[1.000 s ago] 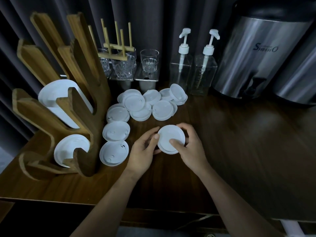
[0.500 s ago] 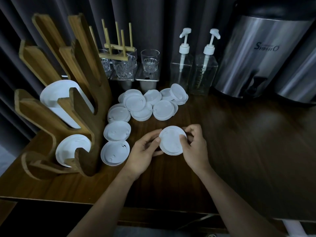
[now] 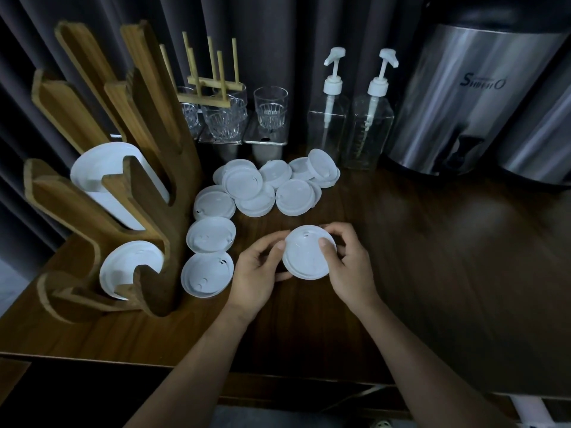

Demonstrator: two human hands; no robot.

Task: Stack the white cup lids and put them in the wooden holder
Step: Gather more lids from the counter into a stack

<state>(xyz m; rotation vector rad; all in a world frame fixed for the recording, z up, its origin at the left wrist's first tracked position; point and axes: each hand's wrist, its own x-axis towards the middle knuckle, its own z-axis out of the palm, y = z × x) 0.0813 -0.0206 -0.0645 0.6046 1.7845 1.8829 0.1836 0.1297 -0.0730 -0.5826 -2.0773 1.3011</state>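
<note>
With our left hand (image 3: 259,273) and right hand (image 3: 346,267) pinching the lid stack (image 3: 307,257) near the counter's (image 3: 432,273) front edge, we square its rims before adding more.

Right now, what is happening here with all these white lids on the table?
A person is gathering white cup lids. Both hands, the left hand and the right hand, hold a small stack of lids just above the wooden table. More loose lids lie scattered behind and to the left. The wooden holder on the left already has lids in two of its slots, so the job is only partly done.
</note>
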